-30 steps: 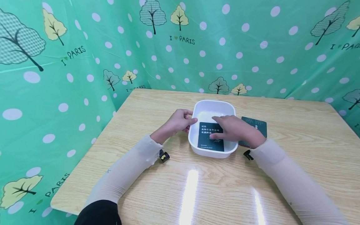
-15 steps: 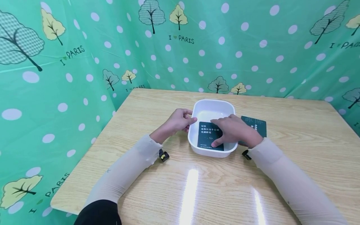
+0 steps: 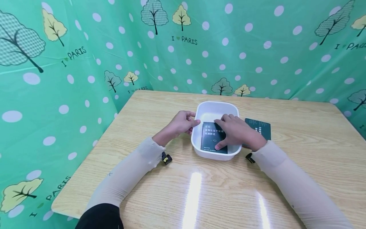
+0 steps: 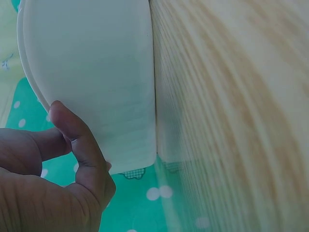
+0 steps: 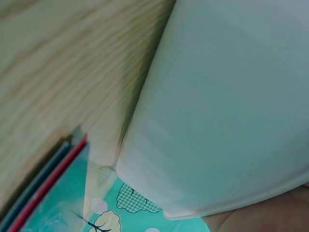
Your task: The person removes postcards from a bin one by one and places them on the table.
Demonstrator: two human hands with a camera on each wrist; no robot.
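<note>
Where the near half of a white tub [image 3: 213, 156] holds it, one dark green booklet [image 3: 211, 140], face up, pale lettering on cover. Right hand [image 3: 238, 129]: placed over the booklet, thumb on its face, fingers bent at the far edge, apparently gripping it. Left hand [image 3: 183, 122]: pinching the tub's left rim, thumb on top, fingers outside the wall. Just beside the tub's right wall, a second green booklet [image 3: 264, 128], flat on the worktop [image 3: 160, 194]. Behind all, a green printed curtain [image 3: 197, 57].

Risks, as judged: smooth cover could slip from a grip taken at the edge; the booklet could catch on the tub wall if raised at a tilt; the tub could slide should the left hand loosen.

Obscured: right fingertips, and whether anything lies beneath the first booklet; part of the second booklet, behind the right wrist. Its red edge [image 5: 48, 183] shows in the right wrist view, page count unreadable. Smallest print illegible.
</note>
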